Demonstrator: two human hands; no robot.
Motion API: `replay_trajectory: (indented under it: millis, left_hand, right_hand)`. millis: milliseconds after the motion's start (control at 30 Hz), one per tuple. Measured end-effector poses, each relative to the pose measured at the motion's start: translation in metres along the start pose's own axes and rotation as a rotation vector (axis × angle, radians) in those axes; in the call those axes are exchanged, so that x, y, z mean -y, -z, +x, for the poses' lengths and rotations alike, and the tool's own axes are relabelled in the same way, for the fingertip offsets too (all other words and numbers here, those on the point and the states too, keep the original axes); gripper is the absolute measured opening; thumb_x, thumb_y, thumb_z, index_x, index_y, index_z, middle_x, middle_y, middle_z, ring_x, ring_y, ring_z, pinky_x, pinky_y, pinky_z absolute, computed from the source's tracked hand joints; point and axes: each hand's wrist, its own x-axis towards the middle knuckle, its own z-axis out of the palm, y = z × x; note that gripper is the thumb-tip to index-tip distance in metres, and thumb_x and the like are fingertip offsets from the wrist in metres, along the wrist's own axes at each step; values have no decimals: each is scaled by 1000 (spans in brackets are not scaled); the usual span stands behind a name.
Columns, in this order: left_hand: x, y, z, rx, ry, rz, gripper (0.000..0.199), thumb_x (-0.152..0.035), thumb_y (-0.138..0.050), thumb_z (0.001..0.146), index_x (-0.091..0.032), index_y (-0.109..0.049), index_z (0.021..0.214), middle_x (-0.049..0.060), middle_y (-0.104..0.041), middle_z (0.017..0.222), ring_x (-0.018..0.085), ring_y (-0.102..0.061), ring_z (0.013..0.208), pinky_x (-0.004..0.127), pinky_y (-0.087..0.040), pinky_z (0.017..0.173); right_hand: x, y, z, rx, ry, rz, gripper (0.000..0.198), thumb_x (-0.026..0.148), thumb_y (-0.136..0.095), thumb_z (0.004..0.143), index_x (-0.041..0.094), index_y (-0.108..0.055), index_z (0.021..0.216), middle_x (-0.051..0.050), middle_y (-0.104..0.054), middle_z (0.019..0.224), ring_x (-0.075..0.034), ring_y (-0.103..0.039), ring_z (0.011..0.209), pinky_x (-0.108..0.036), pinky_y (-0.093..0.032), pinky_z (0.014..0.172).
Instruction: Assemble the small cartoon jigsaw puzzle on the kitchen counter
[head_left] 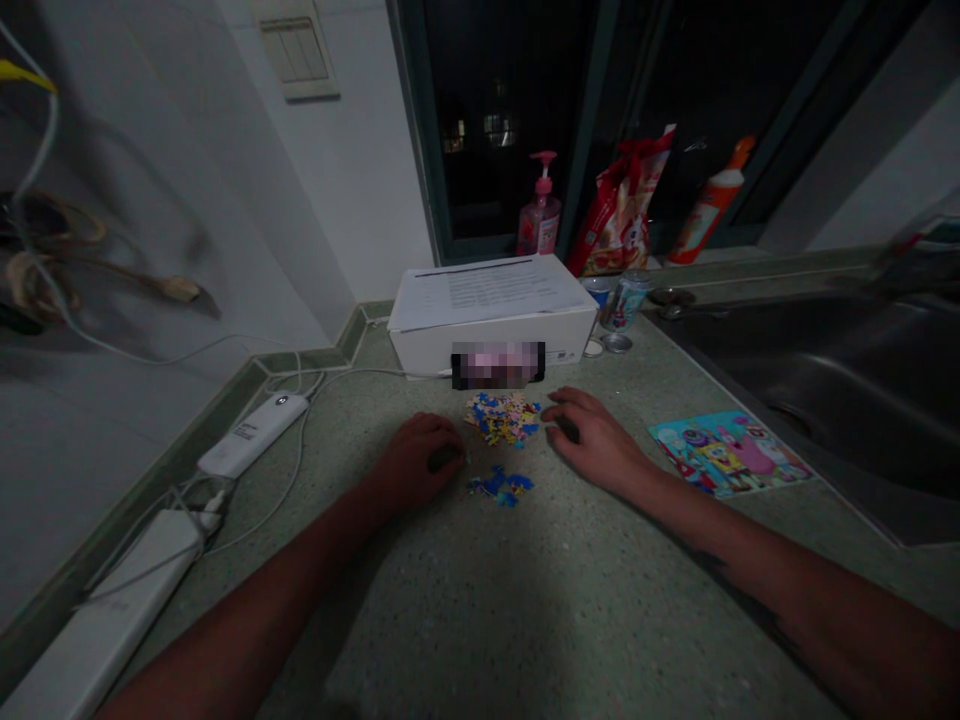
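A heap of loose jigsaw puzzle pieces, mostly yellow, blue and pink, lies in the middle of the counter. Closer to me is a smaller group of mainly blue puzzle pieces. My left hand rests just left of both groups, its fingers curled and the thumb closed towards them; anything between the tips is too small or dark to make out. At the right edge of the heap is my right hand, thumb and fingers apart, with nothing visible in it. A colourful cartoon picture card lies flat to its right.
Behind the heap, a phone with a blurred screen leans on a white box. A can stands beside the box. The sink is at right; a power strip, a white adapter and cables lie at left.
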Motion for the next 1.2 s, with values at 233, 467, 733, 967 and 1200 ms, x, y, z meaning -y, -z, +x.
replay_trajectory:
  millis: [233, 467, 733, 967, 1200]
  left_hand:
    - [-13, -2, -1, 29, -54, -58, 8, -24, -74, 91, -25, -78, 98, 7, -72, 112, 26, -64, 109, 46, -52, 100]
    - [-9, -5, -1, -73, 22, -147, 9, -25, -67, 95, -23, -77, 95, 7, -73, 107, 24, -66, 105, 45, -54, 98]
    - [-1, -6, 4, -172, 176, -94, 11, -26, -64, 93, -19, -74, 92, 7, -72, 97, 24, -65, 97, 44, -55, 94]
    - [-3, -8, 4, -166, 194, -75, 12, -26, -63, 93, -21, -74, 92, 7, -73, 98, 24, -65, 99, 45, -55, 95]
    - [-1, -8, 5, -163, 205, -59, 12, -26, -62, 93, -21, -73, 91, 7, -73, 97, 25, -65, 98, 45, -54, 95]
  right_hand:
    - [1, -2, -1, -34, 9, 32, 21, 21, -62, 91, 21, -76, 106, -16, -69, 132, -34, -63, 130, -59, -51, 113]
    - [3, -2, 1, -25, 45, 51, 20, 21, -62, 92, 22, -76, 105, -15, -70, 133, -33, -63, 132, -58, -51, 114]
    - [15, 1, 0, -2, 221, 80, 21, 21, -60, 96, 24, -77, 108, -13, -66, 139, -32, -55, 142, -58, -47, 118]
    - [20, 0, -2, 36, 219, 63, 26, 19, -61, 95, 25, -75, 116, -13, -64, 143, -32, -52, 145, -59, -46, 119]
    - [8, 0, 1, -51, 77, -21, 24, 23, -60, 95, 19, -74, 114, -18, -67, 137, -37, -58, 138, -63, -48, 116]
